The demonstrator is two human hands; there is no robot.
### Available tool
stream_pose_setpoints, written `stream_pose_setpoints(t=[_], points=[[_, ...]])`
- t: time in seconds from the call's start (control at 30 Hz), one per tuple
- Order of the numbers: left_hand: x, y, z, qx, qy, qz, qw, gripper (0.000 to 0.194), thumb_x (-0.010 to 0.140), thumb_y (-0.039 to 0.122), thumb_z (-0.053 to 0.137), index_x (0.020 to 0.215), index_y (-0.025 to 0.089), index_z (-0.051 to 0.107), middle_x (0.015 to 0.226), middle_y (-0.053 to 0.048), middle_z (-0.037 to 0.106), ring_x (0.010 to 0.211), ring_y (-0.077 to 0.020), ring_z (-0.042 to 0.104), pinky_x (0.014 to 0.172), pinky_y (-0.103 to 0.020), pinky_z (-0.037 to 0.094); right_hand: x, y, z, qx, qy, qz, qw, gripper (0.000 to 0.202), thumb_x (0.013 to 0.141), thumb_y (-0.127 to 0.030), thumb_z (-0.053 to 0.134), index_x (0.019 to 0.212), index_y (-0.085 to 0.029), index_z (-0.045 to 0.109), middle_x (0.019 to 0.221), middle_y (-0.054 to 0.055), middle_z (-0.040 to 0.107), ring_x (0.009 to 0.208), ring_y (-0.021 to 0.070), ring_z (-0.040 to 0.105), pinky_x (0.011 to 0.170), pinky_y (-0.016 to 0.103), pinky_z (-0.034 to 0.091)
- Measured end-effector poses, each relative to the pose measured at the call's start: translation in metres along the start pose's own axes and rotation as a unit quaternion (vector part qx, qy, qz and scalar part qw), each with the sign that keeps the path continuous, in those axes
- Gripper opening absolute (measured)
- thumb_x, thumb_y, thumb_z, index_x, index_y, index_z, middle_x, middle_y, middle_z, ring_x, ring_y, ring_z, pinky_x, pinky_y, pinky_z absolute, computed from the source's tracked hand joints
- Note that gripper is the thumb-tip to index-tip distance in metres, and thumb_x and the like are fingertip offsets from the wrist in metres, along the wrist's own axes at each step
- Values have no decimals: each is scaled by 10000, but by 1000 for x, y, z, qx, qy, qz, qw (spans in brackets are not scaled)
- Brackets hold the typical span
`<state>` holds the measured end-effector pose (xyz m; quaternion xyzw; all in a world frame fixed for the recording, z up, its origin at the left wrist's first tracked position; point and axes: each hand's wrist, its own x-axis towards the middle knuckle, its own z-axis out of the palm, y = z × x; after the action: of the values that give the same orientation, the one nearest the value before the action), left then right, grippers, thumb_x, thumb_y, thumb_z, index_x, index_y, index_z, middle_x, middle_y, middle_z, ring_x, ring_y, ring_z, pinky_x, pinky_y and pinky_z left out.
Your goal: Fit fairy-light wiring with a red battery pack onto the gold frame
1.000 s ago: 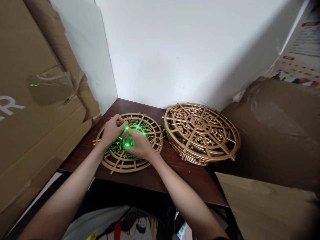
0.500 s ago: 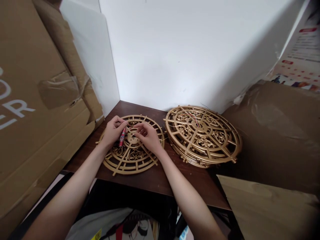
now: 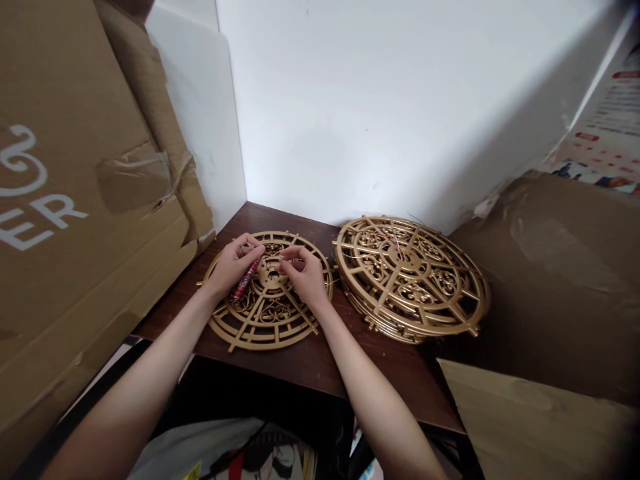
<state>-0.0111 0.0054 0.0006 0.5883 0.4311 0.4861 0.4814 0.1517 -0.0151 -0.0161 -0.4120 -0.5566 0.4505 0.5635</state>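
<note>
A gold openwork disc (image 3: 271,345) with scrollwork and a round hub lies flat on the dark wooden table. Over its left half, my left hand (image 3: 231,268) is closed around a slim red printed tube (image 3: 246,280), which slants down and left from the fingertips. My right hand (image 3: 307,275) hovers at the right of the hub, thumb and fingers drawn together in a pinch. Whatever lies between those fingertips is too small to make out; thin wires show around the hub.
To the right, a stack of similar gold discs (image 3: 415,293) carries thin wires on top. Cardboard boxes stand at the left (image 3: 75,280) and right (image 3: 550,280). A white panel (image 3: 390,107) rises behind the table (image 3: 295,370). A cardboard flap (image 3: 530,420) juts in at lower right.
The red tube has tipped from nearly upright to a slant. Both hands stay over the disc, still with closed fingers. The whole view has shifted slightly.
</note>
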Motion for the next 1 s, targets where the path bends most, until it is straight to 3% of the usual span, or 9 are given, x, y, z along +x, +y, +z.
stream_pose_setpoints(t=[0.17,0.3,0.57,0.8,1.0], points=[[-1,1,0,3,0,0,1000,268,765,404,662,825,193,508,506,63,554,427,-86,461,445,-186,361,-3,-4,2,-67,-30,-13,997,167,759,-162,595,924,-188,581,901,21,675,775,133,685,712,248,545],[-1,2,0,12,-5,4,1000,254,784,409,636,830,193,511,502,62,546,421,-87,452,432,-187,344,-4,-9,1,-126,-50,-71,988,166,784,-118,553,929,-183,601,940,34,690,867,142,671,816,274,530],[-2,4,1,9,-11,4,1000,222,822,395,583,861,182,534,504,60,526,398,-80,428,407,-187,337,1,-9,-16,-341,-76,-105,931,251,791,-54,532,937,-205,670,998,28,708,992,194,620,936,352,423],[-4,6,0,-36,-34,8,999,223,848,380,542,928,173,570,560,24,588,451,-113,512,454,-219,412,-1,-11,-19,-447,-76,-108,885,78,835,-201,637,878,-208,702,894,38,677,968,217,542,934,385,357],[-5,-1,1,-26,-64,55,996,237,872,385,513,913,159,571,648,-23,658,398,-75,408,396,-198,309,-2,-11,-20,-480,-80,-125,864,46,828,-244,676,834,-241,722,826,25,624,936,216,495,942,393,317]])
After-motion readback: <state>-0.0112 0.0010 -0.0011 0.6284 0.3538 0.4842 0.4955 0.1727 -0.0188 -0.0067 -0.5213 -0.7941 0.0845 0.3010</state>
